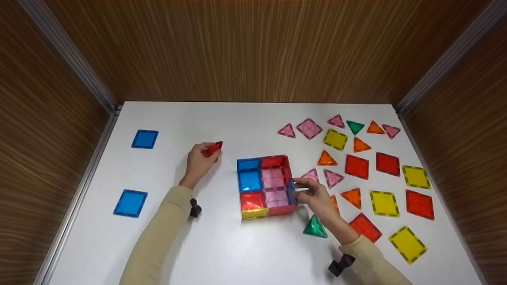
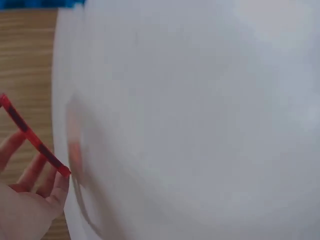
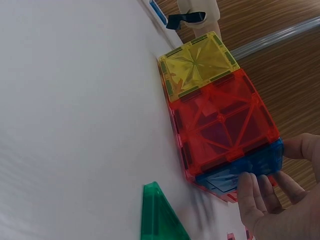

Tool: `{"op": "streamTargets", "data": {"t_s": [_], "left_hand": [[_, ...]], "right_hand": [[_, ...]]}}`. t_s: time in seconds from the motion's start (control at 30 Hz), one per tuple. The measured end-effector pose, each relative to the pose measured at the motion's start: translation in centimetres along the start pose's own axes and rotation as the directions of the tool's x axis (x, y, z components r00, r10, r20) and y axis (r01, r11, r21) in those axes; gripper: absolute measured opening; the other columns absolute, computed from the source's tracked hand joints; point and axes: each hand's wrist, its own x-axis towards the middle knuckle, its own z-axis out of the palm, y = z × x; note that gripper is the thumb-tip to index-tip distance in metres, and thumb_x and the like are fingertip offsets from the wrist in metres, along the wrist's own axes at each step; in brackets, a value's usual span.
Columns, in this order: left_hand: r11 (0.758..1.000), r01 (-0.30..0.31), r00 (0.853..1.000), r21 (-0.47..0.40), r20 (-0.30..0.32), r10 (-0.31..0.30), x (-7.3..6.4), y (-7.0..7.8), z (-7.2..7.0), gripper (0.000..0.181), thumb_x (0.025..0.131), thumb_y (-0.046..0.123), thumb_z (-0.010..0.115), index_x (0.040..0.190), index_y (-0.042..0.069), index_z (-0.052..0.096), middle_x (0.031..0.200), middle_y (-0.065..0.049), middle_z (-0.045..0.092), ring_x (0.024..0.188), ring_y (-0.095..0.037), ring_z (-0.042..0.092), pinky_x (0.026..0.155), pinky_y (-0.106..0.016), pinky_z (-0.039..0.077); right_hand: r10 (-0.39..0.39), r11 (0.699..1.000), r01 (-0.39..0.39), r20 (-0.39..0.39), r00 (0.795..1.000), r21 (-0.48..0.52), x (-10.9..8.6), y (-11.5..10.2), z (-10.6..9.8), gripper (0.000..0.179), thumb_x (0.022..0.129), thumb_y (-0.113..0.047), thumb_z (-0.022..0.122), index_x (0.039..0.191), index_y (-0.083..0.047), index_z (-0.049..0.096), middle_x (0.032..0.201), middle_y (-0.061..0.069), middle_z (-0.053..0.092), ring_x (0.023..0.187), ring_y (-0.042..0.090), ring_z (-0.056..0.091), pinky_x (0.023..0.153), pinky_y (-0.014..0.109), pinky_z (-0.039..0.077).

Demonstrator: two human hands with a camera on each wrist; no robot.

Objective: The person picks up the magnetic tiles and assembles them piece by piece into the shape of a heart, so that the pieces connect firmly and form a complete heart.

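My left hand (image 1: 198,159) holds a red magnetic tile (image 1: 214,149) on edge, up and to the left of a low box built from magnetic tiles. In the left wrist view, fingers and thumb grip that red tile (image 2: 35,140) above the white table. The box has pink floor tiles (image 1: 273,178), a blue tile (image 1: 250,181) and a red tile (image 1: 252,201) at its left half. Its near side shows a yellow wall (image 3: 197,65) and a red wall (image 3: 220,117). With thumb and fingers, my right hand (image 1: 317,198) pinches a blue tile (image 3: 245,170) standing at the box's right side.
Right of the box lie several loose red, yellow, pink, orange and green tiles, among them a yellow square (image 1: 384,203). A green pyramid-like piece (image 1: 315,227) stands near the right forearm. Two blue squares (image 1: 130,203) lie far left. Wood-grain walls (image 1: 253,51) border the white table.
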Motion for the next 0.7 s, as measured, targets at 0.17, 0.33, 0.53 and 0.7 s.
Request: {"op": "streamTargets", "data": {"t_s": [0.17, 0.33, 0.53, 0.7], "left_hand": [[0.984, 0.024, 0.999, -0.176, 0.026, -0.019, -2.9, 0.8, 0.8, 0.035, 0.101, 0.026, 0.071, 0.132, 0.01, 0.068, 0.134, -0.016, 0.067, 0.116, -0.029, 0.065, 0.091, -0.03, 0.061], [0.948, 0.079, 0.997, -0.309, 0.044, -0.069, -5.4, 1.1, 1.5, 0.031, 0.102, 0.025, 0.069, 0.129, 0.01, 0.072, 0.123, -0.015, 0.071, 0.106, -0.029, 0.068, 0.079, -0.02, 0.057], [0.924, 0.166, 0.986, -0.343, 0.08, -0.147, -7.9, 1.4, 2.8, 0.033, 0.105, 0.028, 0.065, 0.132, 0.009, 0.069, 0.127, -0.014, 0.069, 0.101, -0.023, 0.064, 0.08, -0.02, 0.056], [0.892, 0.216, 0.975, -0.397, 0.144, -0.172, -9.2, 1.5, 3.9, 0.035, 0.107, 0.028, 0.062, 0.135, 0.008, 0.067, 0.128, -0.018, 0.069, 0.103, -0.025, 0.064, 0.086, -0.025, 0.059]], "right_hand": [[-0.009, 1.0, 0.009, -0.006, 1.0, 0.001, -0.1, 0.0, 0.1, 0.043, 0.096, -0.002, 0.067, 0.139, -0.001, 0.063, 0.135, 0.023, 0.065, 0.103, 0.023, 0.068, 0.087, 0.023, 0.062], [-0.01, 1.0, 0.01, 0.003, 1.0, -0.007, 0.0, -0.1, 0.1, 0.045, 0.097, -0.003, 0.066, 0.141, -0.002, 0.062, 0.136, 0.023, 0.064, 0.105, 0.022, 0.067, 0.088, 0.023, 0.062], [0.0, 1.0, 0.0, 0.002, 1.0, 0.008, -0.1, -0.1, -0.1, 0.044, 0.097, -0.002, 0.065, 0.141, -0.003, 0.062, 0.136, 0.022, 0.064, 0.106, 0.025, 0.067, 0.087, 0.024, 0.063], [-0.007, 1.0, 0.007, 0.003, 1.0, 0.001, -0.1, -0.1, -0.1, 0.045, 0.097, -0.003, 0.065, 0.142, -0.002, 0.061, 0.136, 0.023, 0.064, 0.104, 0.022, 0.068, 0.087, 0.023, 0.062]]}}
